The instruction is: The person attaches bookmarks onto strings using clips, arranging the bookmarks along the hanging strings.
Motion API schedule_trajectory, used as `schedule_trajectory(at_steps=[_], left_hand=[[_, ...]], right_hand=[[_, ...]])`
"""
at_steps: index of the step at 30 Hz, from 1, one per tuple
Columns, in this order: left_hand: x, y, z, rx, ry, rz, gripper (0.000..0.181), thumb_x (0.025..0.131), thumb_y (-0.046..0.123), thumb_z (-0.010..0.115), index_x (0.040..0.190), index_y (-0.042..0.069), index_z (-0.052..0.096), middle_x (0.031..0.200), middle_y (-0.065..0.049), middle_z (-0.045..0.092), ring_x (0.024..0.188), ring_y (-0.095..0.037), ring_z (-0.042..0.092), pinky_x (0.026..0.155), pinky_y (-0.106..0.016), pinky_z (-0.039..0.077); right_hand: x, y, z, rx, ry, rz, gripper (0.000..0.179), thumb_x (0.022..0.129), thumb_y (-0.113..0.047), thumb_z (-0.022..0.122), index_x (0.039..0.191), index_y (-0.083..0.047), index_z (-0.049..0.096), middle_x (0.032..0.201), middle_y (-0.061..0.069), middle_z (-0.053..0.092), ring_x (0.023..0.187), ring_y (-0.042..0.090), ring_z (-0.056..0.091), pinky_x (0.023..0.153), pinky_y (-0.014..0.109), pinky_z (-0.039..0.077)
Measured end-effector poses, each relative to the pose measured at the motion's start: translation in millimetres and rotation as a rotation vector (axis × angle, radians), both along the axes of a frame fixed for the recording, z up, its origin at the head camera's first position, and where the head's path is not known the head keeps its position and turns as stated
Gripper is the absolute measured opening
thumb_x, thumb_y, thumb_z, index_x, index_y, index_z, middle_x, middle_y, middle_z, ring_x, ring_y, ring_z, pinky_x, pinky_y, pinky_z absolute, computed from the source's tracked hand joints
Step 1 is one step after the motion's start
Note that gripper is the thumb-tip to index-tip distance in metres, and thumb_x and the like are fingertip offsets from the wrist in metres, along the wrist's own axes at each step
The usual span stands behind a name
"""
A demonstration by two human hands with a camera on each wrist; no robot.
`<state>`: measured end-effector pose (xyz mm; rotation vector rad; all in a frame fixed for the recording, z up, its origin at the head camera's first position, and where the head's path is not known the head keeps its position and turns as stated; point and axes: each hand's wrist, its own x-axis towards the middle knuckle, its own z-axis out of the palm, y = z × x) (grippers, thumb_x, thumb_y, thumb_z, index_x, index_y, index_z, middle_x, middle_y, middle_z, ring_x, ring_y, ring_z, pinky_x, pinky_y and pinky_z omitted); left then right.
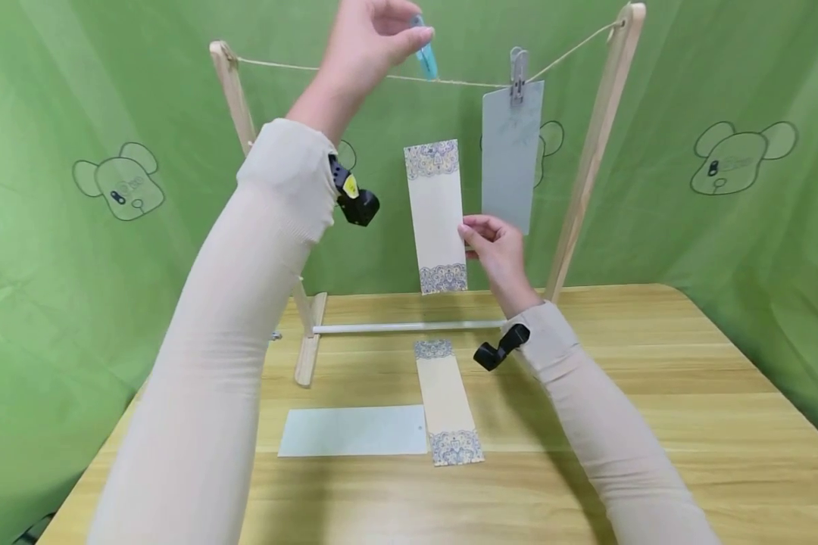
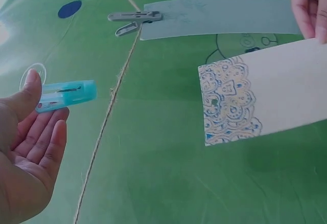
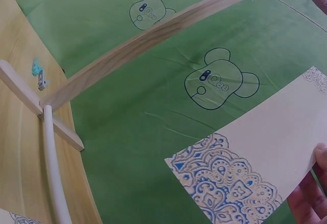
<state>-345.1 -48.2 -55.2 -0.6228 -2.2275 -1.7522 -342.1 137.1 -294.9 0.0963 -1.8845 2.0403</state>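
Observation:
High at the string, my left hand (image 1: pixel 379 38) pinches a light blue clothespin (image 1: pixel 426 54) between thumb and fingers. In the left wrist view the clothespin (image 2: pixel 69 95) is beside the string (image 2: pixel 104 116), apart from it. My right hand (image 1: pixel 496 248) holds a cream bookmark (image 1: pixel 436 216) by its right edge, with patterned bands at both ends. The bookmark hangs upright in the air below the string, and a small hole (image 2: pixel 214 102) shows in its upper band. To its right, a grey clothespin (image 1: pixel 518 74) clips a pale grey-blue card (image 1: pixel 510 163) to the string.
A wooden frame with a right post (image 1: pixel 596 151) and left post (image 1: pixel 234 94) carries the string; a white bar (image 1: pixel 409 327) joins its base. On the table (image 1: pixel 654 424) lie another patterned bookmark (image 1: pixel 446 401) and a pale blue card (image 1: pixel 354 431). Clothespins (image 3: pixel 39 74) lie near the left foot.

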Motion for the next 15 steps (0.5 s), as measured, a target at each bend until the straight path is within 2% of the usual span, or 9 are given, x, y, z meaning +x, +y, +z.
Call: schedule_trajectory(at_steps=[6,9,15], left_hand=[[-2.2,3.3,-0.2,0.103,0.031,-0.014,0.037,0.083,0.007,0.071,0.116,0.009,0.056,0.113,-0.003,0.062,0.103,-0.009,0.057,0.081,-0.015,0.049],[-5.7,4.3,-1.3,0.101,0.034,0.01,0.03,0.083,0.006,0.071,0.109,0.005,0.058,0.108,-0.004,0.063,0.099,-0.011,0.059,0.081,-0.016,0.05],[-14.4,7.6,-3.8,0.042,0.033,0.061,0.018,0.082,0.009,0.073,0.095,0.004,0.063,0.096,-0.002,0.065,0.088,-0.01,0.06,0.079,-0.018,0.05]], right_hand=[[-2.1,-1.6,3.6,0.003,0.005,0.0,0.013,0.084,-0.007,0.07,0.097,-0.008,0.068,0.085,0.001,0.066,0.071,0.01,0.06,0.063,0.02,0.055],[-3.2,-2.3,3.7,0.004,0.003,0.003,0.013,0.084,-0.007,0.07,0.097,-0.009,0.068,0.085,0.001,0.066,0.072,0.011,0.061,0.064,0.02,0.055],[-2.2,-2.9,4.8,0.026,0.006,0.0,0.015,0.084,-0.008,0.07,0.1,-0.008,0.067,0.087,0.001,0.066,0.074,0.012,0.061,0.066,0.021,0.055]])
